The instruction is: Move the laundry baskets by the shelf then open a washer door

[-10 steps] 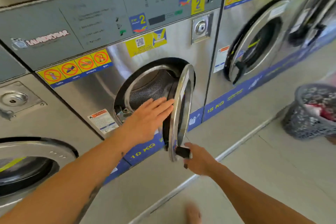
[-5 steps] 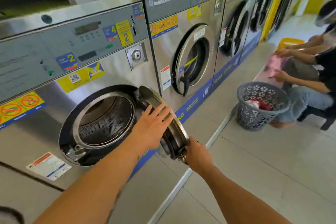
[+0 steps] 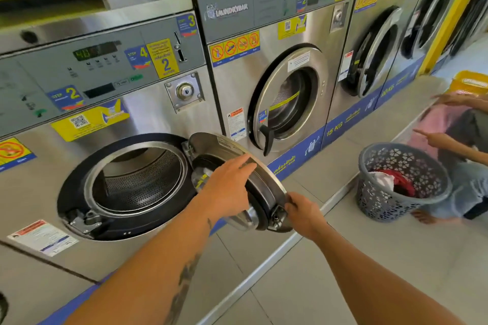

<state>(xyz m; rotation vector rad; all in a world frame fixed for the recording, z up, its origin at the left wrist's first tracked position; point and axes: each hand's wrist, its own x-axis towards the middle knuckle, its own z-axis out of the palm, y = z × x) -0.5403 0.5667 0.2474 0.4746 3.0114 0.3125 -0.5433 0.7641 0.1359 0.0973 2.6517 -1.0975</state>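
Note:
A steel washer fills the left of the view, its drum opening (image 3: 137,179) uncovered. Its round door (image 3: 224,146) is swung wide to the right on its hinge. My left hand (image 3: 227,187) lies flat on the door's inner side, fingers spread. At the door's outer edge, my right hand (image 3: 303,212) grips the door handle (image 3: 277,217). A grey perforated laundry basket (image 3: 401,182) with red and white clothes stands on the floor to the right.
More washers (image 3: 287,103) line the wall to the right, doors ajar. Another person crouches at the right edge by the basket, one hand (image 3: 433,137) pointing. A yellow basket (image 3: 470,82) sits farther back. Grey tile floor lies below.
The door has swung from nearly edge-on to wide open toward the right, both hands moving with it. My view has turned right, bringing the basket and the crouching person into sight.

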